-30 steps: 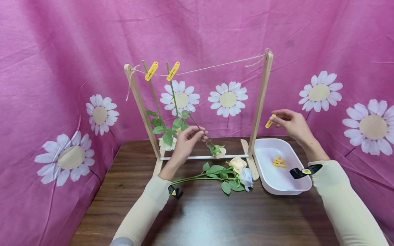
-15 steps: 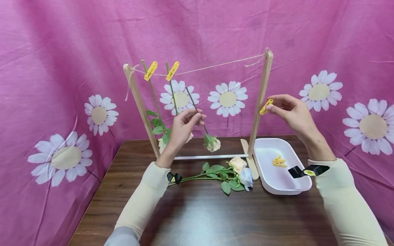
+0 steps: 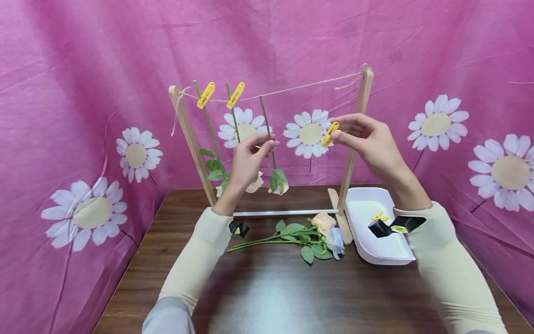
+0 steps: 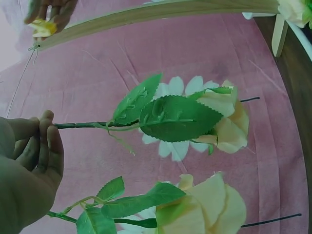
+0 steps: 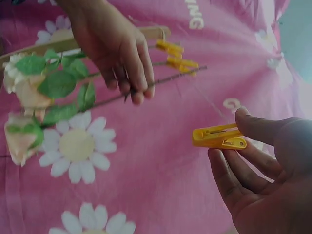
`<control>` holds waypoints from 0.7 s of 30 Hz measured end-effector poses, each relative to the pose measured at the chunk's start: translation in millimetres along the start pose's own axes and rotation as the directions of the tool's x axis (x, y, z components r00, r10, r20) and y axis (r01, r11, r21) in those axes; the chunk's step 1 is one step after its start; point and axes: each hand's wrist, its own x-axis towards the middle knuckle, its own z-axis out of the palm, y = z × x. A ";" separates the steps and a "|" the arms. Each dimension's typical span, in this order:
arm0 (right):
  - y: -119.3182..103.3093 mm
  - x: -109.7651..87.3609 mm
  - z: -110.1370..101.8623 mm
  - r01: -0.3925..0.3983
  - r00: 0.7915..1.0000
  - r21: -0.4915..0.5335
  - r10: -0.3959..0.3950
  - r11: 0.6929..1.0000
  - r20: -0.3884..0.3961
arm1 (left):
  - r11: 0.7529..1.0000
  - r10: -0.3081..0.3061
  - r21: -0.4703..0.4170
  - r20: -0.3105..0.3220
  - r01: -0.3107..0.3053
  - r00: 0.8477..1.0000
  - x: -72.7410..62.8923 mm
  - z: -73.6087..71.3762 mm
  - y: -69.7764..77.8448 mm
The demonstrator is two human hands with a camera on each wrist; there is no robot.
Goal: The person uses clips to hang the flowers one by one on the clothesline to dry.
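My left hand (image 3: 250,160) pinches the dark stem of a peach rose (image 3: 278,182), which hangs head down with its stem end up at the string (image 3: 300,86). Its green leaves (image 4: 180,119) and bloom show in the left wrist view. In my right hand (image 3: 371,144) a yellow clothespin (image 5: 219,136) is pinched between thumb and fingers, to the right of the rose stem and below the string. Two other yellow clothespins (image 3: 206,95) fasten upside-down rose stems to the string at the left; those blooms are partly hidden behind my left hand.
The string spans two wooden posts (image 3: 354,139), joined low down by a white rod (image 3: 288,213). A peach rose (image 3: 323,223) and a pale blue rose (image 3: 335,242) lie on the brown table (image 3: 267,292). At right, a white basin (image 3: 365,250) holds yellow clothespins (image 3: 379,216).
My left hand has raised the rose, bringing its stem end up to the string. My right hand has moved left and up with the clothespin, from above the basin to inside the right post.
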 end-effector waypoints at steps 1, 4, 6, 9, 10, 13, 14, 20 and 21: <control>-2.8 2.1 4.5 0.002 1.000 -0.012 -0.002 1.000 -0.002 | 1.000 0.002 0.017 -0.009 -0.002 1.000 1.1 0.3 0.1; -11.4 9.2 17.6 0.022 1.000 -0.035 -0.022 0.999 -0.019 | 0.999 0.009 0.044 -0.037 -0.007 0.999 4.3 1.4 0.0; -17.6 14.0 26.0 0.042 0.999 -0.035 -0.043 0.999 -0.032 | 0.999 0.014 0.042 -0.050 -0.011 0.999 6.3 2.3 0.4; -25.4 22.3 38.1 0.100 0.994 -0.012 -0.101 0.995 -0.049 | 1.000 0.002 0.013 -0.064 -0.001 0.998 8.4 3.8 1.7; -28.0 25.3 42.2 0.121 0.991 0.000 -0.120 0.993 -0.055 | 1.000 -0.001 0.001 -0.068 0.001 0.998 9.2 4.3 2.2; -34.5 35.4 54.4 0.184 0.981 0.038 -0.181 0.982 -0.076 | 0.999 -0.013 -0.030 -0.076 0.010 0.997 11.3 5.4 3.4; -36.7 38.9 58.4 0.199 0.977 0.049 -0.194 0.979 -0.086 | 0.999 -0.014 -0.036 -0.077 0.011 0.997 11.9 5.6 3.6; -52.0 61.1 81.0 0.194 0.973 0.148 -0.172 0.970 -0.151 | 1.000 0.004 -0.022 -0.099 -0.006 0.995 15.8 5.4 4.2; -54.1 64.9 84.2 0.189 0.974 0.167 -0.163 0.968 -0.159 | 1.000 0.008 -0.017 -0.107 -0.010 0.994 16.5 5.3 4.1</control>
